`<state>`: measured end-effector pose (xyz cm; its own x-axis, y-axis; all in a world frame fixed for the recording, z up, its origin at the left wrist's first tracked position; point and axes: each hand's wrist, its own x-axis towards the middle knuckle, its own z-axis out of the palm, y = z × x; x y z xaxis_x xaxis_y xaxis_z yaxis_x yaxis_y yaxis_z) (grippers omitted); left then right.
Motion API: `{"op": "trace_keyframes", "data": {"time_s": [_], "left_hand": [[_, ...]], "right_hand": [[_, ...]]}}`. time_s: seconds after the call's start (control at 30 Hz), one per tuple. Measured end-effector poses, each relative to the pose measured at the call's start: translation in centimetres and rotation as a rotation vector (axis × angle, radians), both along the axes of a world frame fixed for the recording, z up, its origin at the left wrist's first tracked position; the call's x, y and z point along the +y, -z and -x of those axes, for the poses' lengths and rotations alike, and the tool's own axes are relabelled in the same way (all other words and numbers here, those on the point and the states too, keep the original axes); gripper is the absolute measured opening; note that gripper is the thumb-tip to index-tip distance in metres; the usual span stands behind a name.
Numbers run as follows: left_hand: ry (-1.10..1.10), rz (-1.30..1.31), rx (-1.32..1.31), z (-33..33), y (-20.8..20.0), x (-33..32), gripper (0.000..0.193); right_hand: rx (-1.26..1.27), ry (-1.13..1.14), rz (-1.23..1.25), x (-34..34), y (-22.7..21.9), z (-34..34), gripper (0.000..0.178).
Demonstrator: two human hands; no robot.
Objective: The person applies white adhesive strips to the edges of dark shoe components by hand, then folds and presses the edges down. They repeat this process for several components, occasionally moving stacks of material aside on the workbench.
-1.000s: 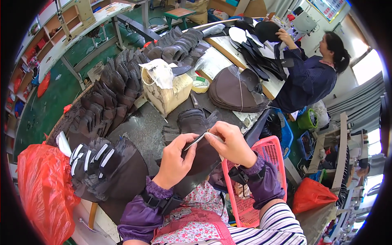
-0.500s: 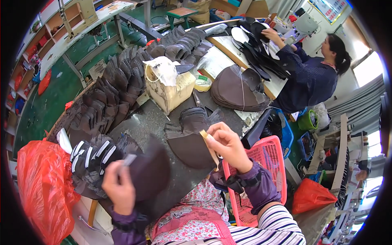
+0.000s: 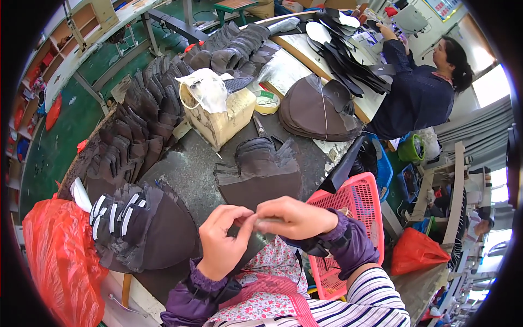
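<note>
My left hand (image 3: 223,234) and my right hand (image 3: 297,219) meet over the near edge of the dark table (image 3: 204,174). Thumbs and fingers are pinched together. A small greyish bit shows at the right fingertips, but the fingers hide most of it. Just beyond the hands lies a pile of dark brown curved pieces (image 3: 261,185) with frayed, gathered upper edges. To the left, another pile of dark pieces (image 3: 171,229) carries several short white strips (image 3: 126,220). A pair of scissors (image 3: 259,124) lies farther back.
Rows of dark pieces (image 3: 144,114) line the far left edge. A yellowish block (image 3: 231,117), a tape roll (image 3: 266,103) and a tied brown stack (image 3: 310,111) stand behind. Pink basket (image 3: 373,210) at right, red bag (image 3: 62,256) at left. A co-worker (image 3: 417,98) works at back right.
Both hands have come together at the middle. The tan strip in my right hand is no longer visible. The dark piece by my left hand now lies on the left pile.
</note>
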<state>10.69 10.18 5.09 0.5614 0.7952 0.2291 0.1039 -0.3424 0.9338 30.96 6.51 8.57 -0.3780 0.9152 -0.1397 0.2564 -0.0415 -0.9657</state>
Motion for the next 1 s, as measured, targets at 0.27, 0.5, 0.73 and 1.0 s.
{"op": "trace_keyframes", "data": {"time_s": [0.27,0.5,0.73,1.0], "left_hand": [[-0.299,-0.192,0.113,-4.4,2.9,6.7,0.028],[-0.17,-0.157,0.164,-7.2,5.9,9.7,0.028],[-0.094,-0.002,0.199,-7.7,5.3,10.9,0.021],[-0.044,-0.074,0.036,-8.3,5.5,9.7,0.015]], "right_hand": [[-0.415,0.294,-0.328,6.3,2.9,-4.2,0.017],[-0.573,0.309,-0.424,9.1,5.7,-4.6,0.015],[-0.693,0.459,-0.467,7.6,5.0,-4.6,0.019],[-0.809,0.806,-0.463,5.1,6.0,-5.4,0.031]]}}
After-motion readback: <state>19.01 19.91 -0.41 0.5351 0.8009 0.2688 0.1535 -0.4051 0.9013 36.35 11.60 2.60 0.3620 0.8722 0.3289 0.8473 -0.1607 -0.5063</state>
